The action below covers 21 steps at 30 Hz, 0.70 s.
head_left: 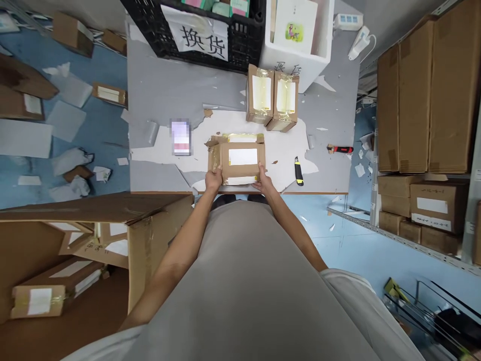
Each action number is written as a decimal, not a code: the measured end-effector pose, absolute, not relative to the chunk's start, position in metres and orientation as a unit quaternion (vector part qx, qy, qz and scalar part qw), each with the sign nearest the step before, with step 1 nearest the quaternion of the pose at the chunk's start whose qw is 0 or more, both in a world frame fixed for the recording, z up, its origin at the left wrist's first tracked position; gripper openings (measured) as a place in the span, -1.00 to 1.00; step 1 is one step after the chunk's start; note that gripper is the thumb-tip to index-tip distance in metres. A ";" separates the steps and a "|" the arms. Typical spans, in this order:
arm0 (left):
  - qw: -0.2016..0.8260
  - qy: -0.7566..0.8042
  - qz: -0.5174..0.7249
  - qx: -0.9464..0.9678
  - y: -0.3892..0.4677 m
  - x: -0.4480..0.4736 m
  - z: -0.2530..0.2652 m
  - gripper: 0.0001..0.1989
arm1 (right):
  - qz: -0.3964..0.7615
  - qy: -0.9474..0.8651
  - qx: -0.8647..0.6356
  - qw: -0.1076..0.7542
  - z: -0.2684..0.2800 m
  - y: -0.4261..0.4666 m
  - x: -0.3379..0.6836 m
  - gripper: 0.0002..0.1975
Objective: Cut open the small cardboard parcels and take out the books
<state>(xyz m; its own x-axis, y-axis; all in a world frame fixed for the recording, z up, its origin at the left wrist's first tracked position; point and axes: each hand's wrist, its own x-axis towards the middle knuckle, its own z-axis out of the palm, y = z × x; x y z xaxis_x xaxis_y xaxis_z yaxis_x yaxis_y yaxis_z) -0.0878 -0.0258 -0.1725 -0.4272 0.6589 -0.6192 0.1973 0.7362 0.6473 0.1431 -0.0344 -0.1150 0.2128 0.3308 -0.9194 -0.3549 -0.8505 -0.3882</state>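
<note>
Head view, looking down over the person's grey shirt onto a grey-topped bench [161, 95] with its covering torn away to white in the middle.

Near edge: the left hand [214, 179] and right hand [263, 181] each close on a near corner of a flat brown cardboard parcel [237, 159] with a white label on top; the fingers wrap its sides and the thumbs lie on top. The parcel rests on the bench just inside the near edge, at its middle. Clear tape shows on its left and far sides, and a cardboard flap at its far-left corner stands ragged. By this look the parcel is partly opened or roughly taped; whether it has been cut cannot be told, and its contents are hidden.

Right of the parcel, apart from it, lies a black-and-yellow utility knife [298, 171], untouched; further right, near the bench's right edge, a red-and-black cutter [340, 149].

Left of the parcel lies a small blurred rectangular object [181, 137].

Beyond the parcel, two brown taped parcels with white labels [272, 99] stand side by side, touching, apparently sealed.

Far edge: a black plastic crate [195, 25] bearing a white paper sign, and beside it, to the right, a white foam box [300, 35]; a white power strip [347, 20] lies at the far right corner.

Off the bench: paper scraps on the blue floor to the left, an open large carton [93, 235] at near left, shelved brown cartons [421, 100] at right.
</note>
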 end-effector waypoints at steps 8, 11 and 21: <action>0.439 0.831 0.250 0.231 -0.026 -0.087 -0.161 -0.65 | 0.729 0.005 -0.607 0.315 -0.105 -0.042 0.154 -0.46; 0.440 0.833 0.247 0.229 -0.028 -0.085 -0.159 -0.65 | 0.738 0.013 -0.597 0.313 -0.107 -0.045 0.162 -0.59; 0.455 0.836 0.198 0.234 -0.036 -0.070 -0.161 -0.65 | 0.668 -0.035 -0.676 0.307 -0.122 -0.040 0.164 -0.86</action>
